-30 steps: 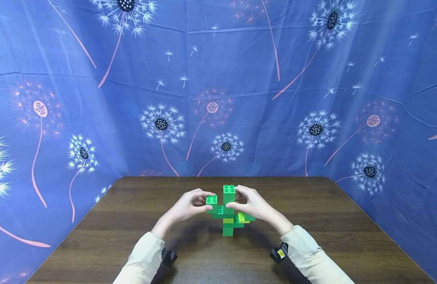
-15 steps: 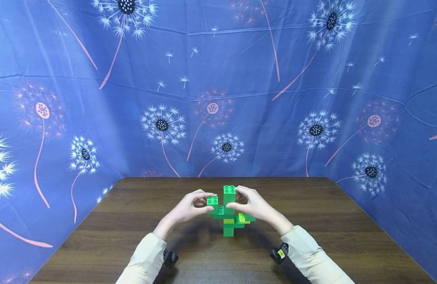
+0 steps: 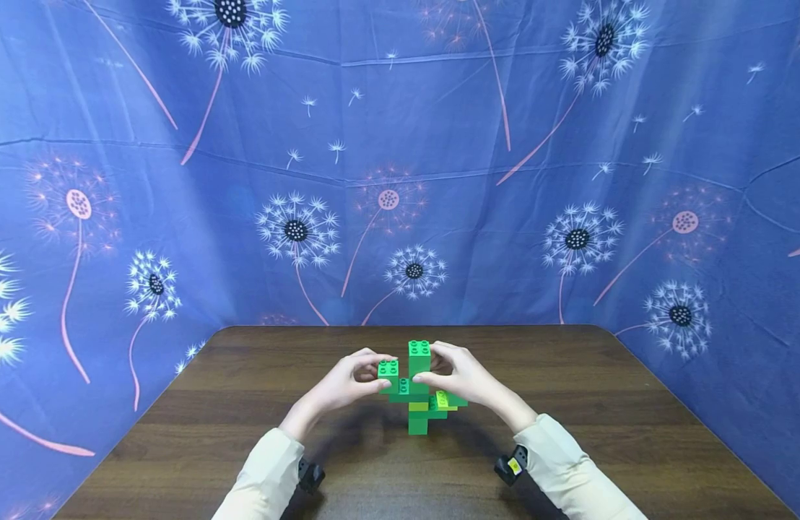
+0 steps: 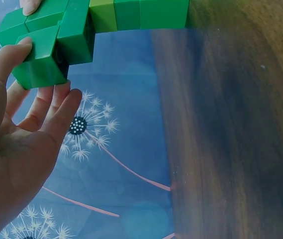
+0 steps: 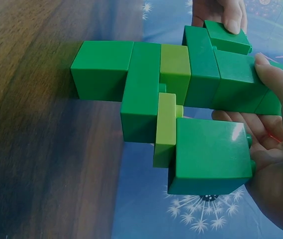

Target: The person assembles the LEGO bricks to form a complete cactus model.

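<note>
A structure of green and yellow-green toy building blocks stands upright in the middle of the table, its lowest green block point(image 3: 417, 426) at the bottom. My left hand point(image 3: 344, 377) pinches the green block point(image 3: 388, 373) on the left branch, thumb in front and fingers behind. Higher up, the tall green column point(image 3: 419, 355) is gripped between the thumb and fingers of my right hand point(image 3: 461, 372). A yellow-green block point(image 5: 175, 74) is set in the trunk. On the right branch, a thin yellow-green brick point(image 5: 165, 129) lies under another green block point(image 5: 213, 149), below my right hand.
The brown wooden table point(image 3: 244, 404) extends on all sides of the structure. Behind it hangs a blue cloth point(image 3: 478, 217) with a dandelion print. A dark wrist camera point(image 3: 310, 474) is worn on the left wrist, and another wrist camera point(image 3: 510, 464) on the right.
</note>
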`<action>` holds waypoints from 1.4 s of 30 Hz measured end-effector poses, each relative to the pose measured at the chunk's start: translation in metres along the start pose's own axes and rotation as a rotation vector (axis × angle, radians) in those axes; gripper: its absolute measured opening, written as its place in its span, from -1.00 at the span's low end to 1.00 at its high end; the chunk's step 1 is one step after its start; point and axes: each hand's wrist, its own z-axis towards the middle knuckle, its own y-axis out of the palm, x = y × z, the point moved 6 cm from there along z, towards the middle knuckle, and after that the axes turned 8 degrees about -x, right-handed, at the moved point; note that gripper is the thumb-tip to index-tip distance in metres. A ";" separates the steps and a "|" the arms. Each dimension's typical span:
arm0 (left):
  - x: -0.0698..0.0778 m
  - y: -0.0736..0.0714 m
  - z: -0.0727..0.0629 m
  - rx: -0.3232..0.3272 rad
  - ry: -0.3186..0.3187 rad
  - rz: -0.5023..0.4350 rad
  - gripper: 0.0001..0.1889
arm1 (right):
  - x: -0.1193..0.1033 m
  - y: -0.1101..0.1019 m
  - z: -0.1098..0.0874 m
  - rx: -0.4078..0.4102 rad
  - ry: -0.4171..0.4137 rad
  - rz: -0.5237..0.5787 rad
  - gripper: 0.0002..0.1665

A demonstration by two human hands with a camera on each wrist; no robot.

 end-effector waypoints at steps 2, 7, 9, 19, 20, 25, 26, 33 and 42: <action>0.010 -0.001 -0.003 -0.005 0.008 0.009 -0.59 | 0.003 0.001 0.000 0.000 -0.006 -0.005 -0.82; 0.033 -0.002 -0.011 -0.032 0.025 0.024 -0.60 | 0.023 0.009 0.001 -0.001 -0.010 -0.004 -0.79; 0.035 -0.002 -0.013 -0.036 0.025 0.029 -0.60 | 0.030 0.011 0.001 -0.004 -0.006 0.004 -0.77; 0.035 0.000 -0.015 -0.045 0.019 0.006 -0.59 | 0.036 0.014 -0.001 -0.008 -0.026 0.027 -0.74; 0.036 0.000 -0.014 -0.047 0.019 0.004 -0.59 | 0.036 0.014 -0.001 -0.006 -0.029 0.022 -0.74; 0.038 -0.001 -0.014 -0.050 0.015 0.004 -0.59 | 0.036 0.012 -0.001 0.000 -0.038 0.009 -0.74; 0.039 -0.001 -0.014 -0.052 0.015 0.009 -0.59 | 0.035 0.012 -0.001 -0.002 -0.034 0.008 -0.73; 0.035 -0.003 -0.014 -0.062 0.005 0.035 -0.60 | 0.021 0.011 -0.001 -0.021 -0.013 -0.009 -0.78; 0.006 -0.006 -0.012 -0.080 -0.005 0.034 -0.59 | -0.011 0.007 -0.002 -0.043 -0.029 -0.003 -0.81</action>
